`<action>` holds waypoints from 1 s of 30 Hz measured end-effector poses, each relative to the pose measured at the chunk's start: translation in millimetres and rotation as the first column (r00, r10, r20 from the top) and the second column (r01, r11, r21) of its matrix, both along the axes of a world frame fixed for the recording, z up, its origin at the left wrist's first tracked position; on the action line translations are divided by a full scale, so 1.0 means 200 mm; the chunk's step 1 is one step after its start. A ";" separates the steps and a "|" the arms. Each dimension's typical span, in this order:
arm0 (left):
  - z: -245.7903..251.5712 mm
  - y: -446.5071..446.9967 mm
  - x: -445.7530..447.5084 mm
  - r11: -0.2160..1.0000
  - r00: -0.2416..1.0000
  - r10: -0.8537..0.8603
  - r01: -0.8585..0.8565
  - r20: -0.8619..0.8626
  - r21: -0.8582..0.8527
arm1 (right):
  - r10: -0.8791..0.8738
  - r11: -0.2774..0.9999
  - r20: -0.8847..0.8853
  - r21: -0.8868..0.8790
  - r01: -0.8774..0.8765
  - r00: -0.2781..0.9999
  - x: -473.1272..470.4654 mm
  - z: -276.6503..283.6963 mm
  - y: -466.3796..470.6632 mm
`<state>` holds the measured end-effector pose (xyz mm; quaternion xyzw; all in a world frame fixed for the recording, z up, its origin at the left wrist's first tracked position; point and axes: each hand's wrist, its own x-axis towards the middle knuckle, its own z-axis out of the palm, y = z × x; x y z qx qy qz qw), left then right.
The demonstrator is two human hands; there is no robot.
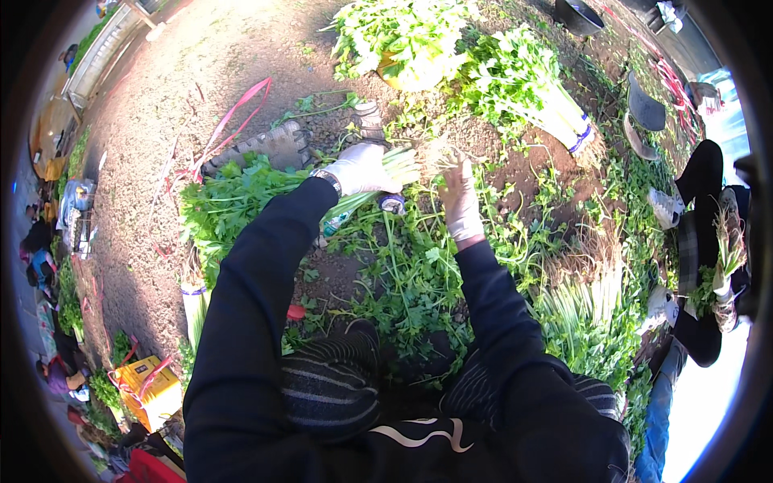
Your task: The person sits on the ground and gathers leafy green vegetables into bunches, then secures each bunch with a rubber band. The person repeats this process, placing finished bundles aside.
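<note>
My gloved left hand (361,172) is closed around the stalks of a bunch of leafy celery (401,166). Its leaves spread to the left under my forearm, and its pale roots (436,156) point right. My gloved right hand (461,199) is at those roots, fingers pointing away from me; whether it pinches any of them is not clear. Just below the held stalks is a small purple-and-white roll of tape (392,204). Loose trimmed stems and leaves (410,271) cover the soil between my knees and hands.
Beyond my hands lie a celery bunch bound with purple tape (581,134) and a leafy heap on a yellow container (410,72). Unbound rooted celery (580,296) lies at right, near a seated person (694,253). Pink ribbon (235,115) and a yellow box (148,389) are at left.
</note>
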<state>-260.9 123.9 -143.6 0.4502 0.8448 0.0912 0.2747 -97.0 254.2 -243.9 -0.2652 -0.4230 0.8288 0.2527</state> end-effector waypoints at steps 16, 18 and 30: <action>0.00 -0.03 0.09 0.991 0.994 0.083 -0.073 -0.077 0.115 | -0.140 0.916 -0.409 -0.400 -0.039 0.902 -0.28 0.14 -0.10; -0.04 -0.02 0.08 0.995 0.997 0.057 -0.051 -0.058 0.090 | -0.139 0.988 -0.383 -0.120 0.100 0.913 -0.20 0.18 -0.08; 0.05 0.06 0.03 0.995 0.997 -0.070 0.067 -0.040 -0.069 | 0.028 0.969 -0.102 0.247 -0.002 0.994 -0.18 0.20 -0.08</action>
